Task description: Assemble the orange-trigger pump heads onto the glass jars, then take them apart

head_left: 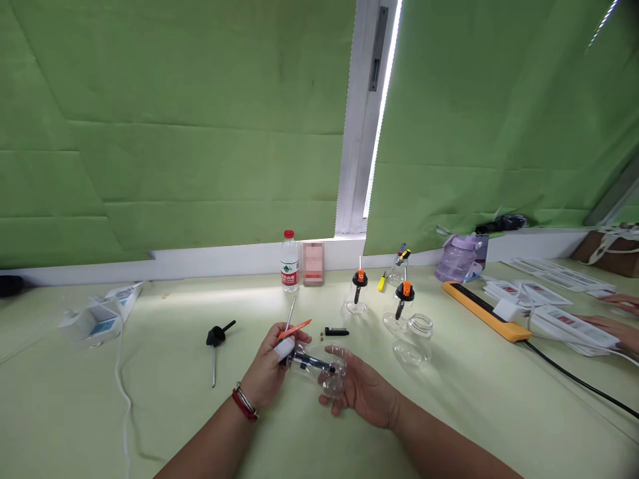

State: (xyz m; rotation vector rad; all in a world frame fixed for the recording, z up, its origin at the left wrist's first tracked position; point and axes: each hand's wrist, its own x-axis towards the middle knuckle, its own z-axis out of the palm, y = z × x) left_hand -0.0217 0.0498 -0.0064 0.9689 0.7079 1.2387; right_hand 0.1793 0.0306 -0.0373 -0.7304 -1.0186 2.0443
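In front of me a clear glass bottle (333, 380) lies tilted on its side between my two hands. A black stem runs inside it, and a thin metal tube (291, 311) and an orange strip (297, 328) stick out at its neck end. My left hand (272, 366) is closed around that neck end and the black top. Curved around the base, my right hand (362, 389) supports the bottle with its fingers. Just beyond lie a small black tube (337, 331) and tiny brown bits (321, 336). A black stopper with a metal tube (216, 336) lies to the left.
Two stoppered glass bottles (355, 307) (394, 322) and a lidless glass jar (412, 351) stand right of centre. A water bottle (289, 263) stands at the back. Rightward are an orange power strip (484, 313), a purple jug (456, 258), papers and another person's hand (602, 330).
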